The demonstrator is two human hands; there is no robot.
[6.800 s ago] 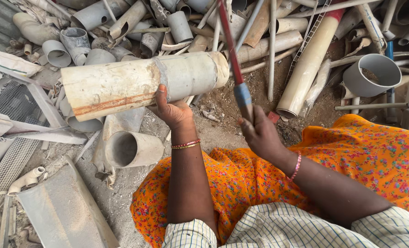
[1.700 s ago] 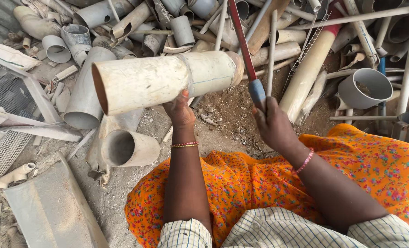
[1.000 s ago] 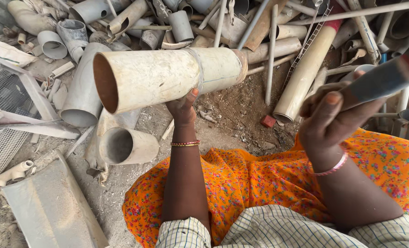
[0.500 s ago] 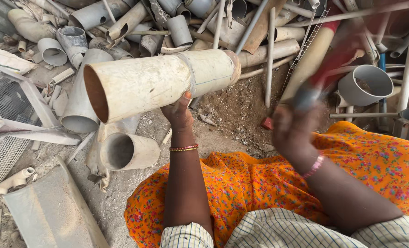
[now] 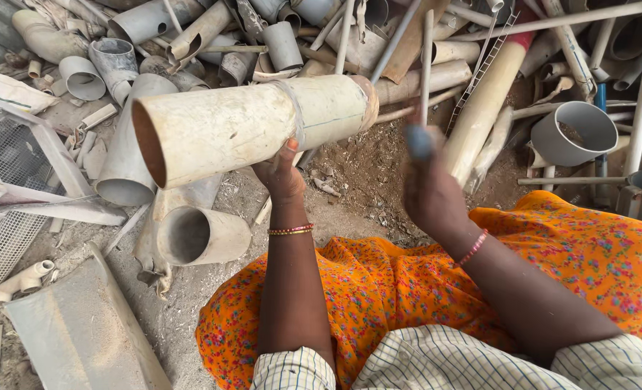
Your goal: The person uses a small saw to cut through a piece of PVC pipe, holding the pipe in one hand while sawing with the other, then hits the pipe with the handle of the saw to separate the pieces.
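My left hand (image 5: pixel 281 175) grips from below a wide, dirty cream plastic pipe (image 5: pixel 220 130), holding it level above the ground with its open end to the left. A joint collar sits at the pipe's right end. My right hand (image 5: pixel 430 189) is closed around the blue handle (image 5: pixel 418 141) of a long thin tool, whose blurred shaft points up just right of the pipe's collar. Both wrists wear bangles. An orange flowered cloth (image 5: pixel 422 289) covers my lap.
A heap of grey and cream scrap pipes (image 5: pixel 277 36) and thin rods fills the far side. A short pipe piece (image 5: pixel 198 235) lies on the dirt at left, by a long grey pipe (image 5: pixel 126 159) and mesh panels (image 5: pixel 10 180). A grey pipe fitting (image 5: pixel 573 133) sits at right.
My right hand swung the tool out to the right and back down to the pipe's collar end. The pipe shifted slightly in my left hand.
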